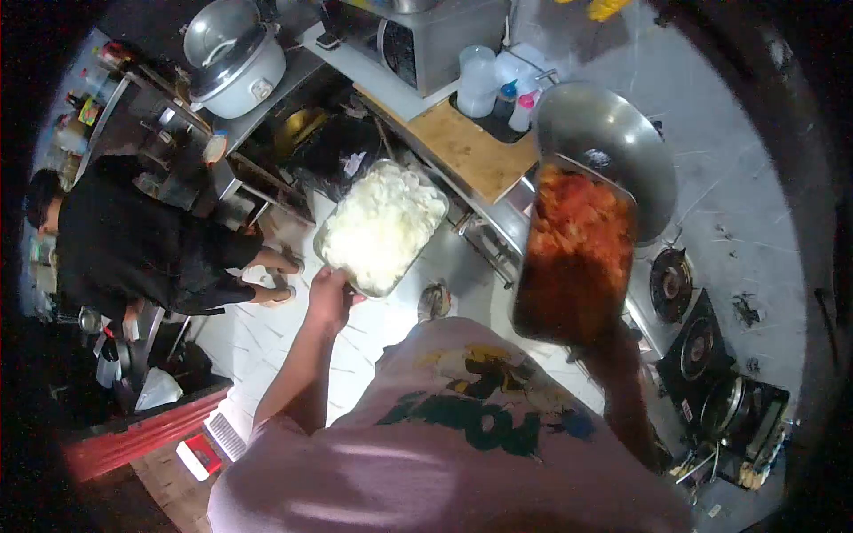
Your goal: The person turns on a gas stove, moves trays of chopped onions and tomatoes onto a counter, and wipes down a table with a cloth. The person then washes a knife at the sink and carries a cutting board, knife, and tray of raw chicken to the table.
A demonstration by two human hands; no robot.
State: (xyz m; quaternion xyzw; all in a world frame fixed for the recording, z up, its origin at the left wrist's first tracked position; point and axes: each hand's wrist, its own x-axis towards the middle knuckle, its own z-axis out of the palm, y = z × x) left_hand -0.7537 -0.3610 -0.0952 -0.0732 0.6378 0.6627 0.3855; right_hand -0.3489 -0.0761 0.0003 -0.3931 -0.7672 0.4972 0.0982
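Observation:
My left hand [330, 300] grips the near corner of a metal tray [387, 290]. White shredded or chopped food [382, 222], perhaps onion or cabbage, is heaped in it. My right hand [613, 354], in shadow, is closed at the near end of a second metal tray [517, 306]. Red-orange pieces of food [582, 213], perhaps chopped tomatoes, fill its far half, while the near half is dark with shadow. The far end of this tray overlaps the large steel wok [613, 124] in my view; whether they touch I cannot tell.
A wooden board [466, 147] lies on the counter near squeeze bottles [514, 108] and a microwave [426, 44]. Gas burners [697, 346] and a pan [724, 404] are at right. A person in black [142, 235] stands at left, below a white cooker [240, 80].

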